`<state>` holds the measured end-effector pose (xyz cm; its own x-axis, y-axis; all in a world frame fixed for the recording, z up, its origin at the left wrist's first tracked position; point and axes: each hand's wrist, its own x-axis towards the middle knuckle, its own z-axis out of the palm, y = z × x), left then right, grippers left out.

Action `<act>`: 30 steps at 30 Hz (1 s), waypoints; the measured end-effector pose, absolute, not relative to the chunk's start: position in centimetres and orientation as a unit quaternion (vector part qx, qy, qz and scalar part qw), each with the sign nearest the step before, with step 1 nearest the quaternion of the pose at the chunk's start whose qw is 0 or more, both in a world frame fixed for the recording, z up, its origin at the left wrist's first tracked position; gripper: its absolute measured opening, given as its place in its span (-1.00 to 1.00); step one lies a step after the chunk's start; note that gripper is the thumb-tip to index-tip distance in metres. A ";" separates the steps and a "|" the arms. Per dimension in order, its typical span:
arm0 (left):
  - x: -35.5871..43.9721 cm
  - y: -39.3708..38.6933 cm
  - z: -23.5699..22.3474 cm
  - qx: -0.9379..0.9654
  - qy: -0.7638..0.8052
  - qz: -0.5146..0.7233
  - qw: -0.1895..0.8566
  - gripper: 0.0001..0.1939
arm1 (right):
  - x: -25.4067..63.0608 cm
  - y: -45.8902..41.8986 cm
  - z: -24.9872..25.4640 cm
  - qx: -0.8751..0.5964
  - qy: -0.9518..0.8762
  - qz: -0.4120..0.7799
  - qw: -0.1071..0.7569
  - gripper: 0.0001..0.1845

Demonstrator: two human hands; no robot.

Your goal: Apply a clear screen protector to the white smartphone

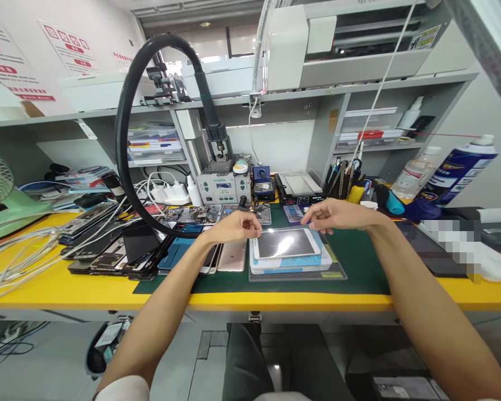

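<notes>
A white-framed tablet (286, 243) lies screen up, light glaring off its dark glass. It rests on a white and blue box (290, 264), which stands on a grey perforated mat (338, 272). My left hand (236, 225) is at the tablet's upper left corner, fingers curled into a pinch. Over the upper right corner is my right hand (326, 216), index finger and thumb close together. Whatever either pinch holds is too small to make out. Left of the box, near my left hand, lies a gold phone (232, 256).
Stacked phone parts (121, 250) and loose white cables (29, 253) cover the left side. A thick black flexible tube (123, 128) arches over them. Behind stands a soldering station (219, 189). At right are a dark tablet panel (428, 250), a blue spray can (459, 167) and a bottle (415, 172).
</notes>
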<state>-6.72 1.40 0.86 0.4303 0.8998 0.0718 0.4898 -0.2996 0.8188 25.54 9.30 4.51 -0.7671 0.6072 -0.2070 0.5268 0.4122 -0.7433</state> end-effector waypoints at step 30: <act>-7.0 1.7 0.4 0.771 0.456 0.262 0.359 -0.83 | 25.4 9.0 4.6 -0.342 -0.840 0.420 0.040 -0.45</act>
<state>-7.01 1.70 0.36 0.4465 0.8916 0.0760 0.5150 -0.3255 0.7930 25.43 9.05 4.64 -0.7634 0.6072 -0.2204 0.5404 0.4133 -0.7329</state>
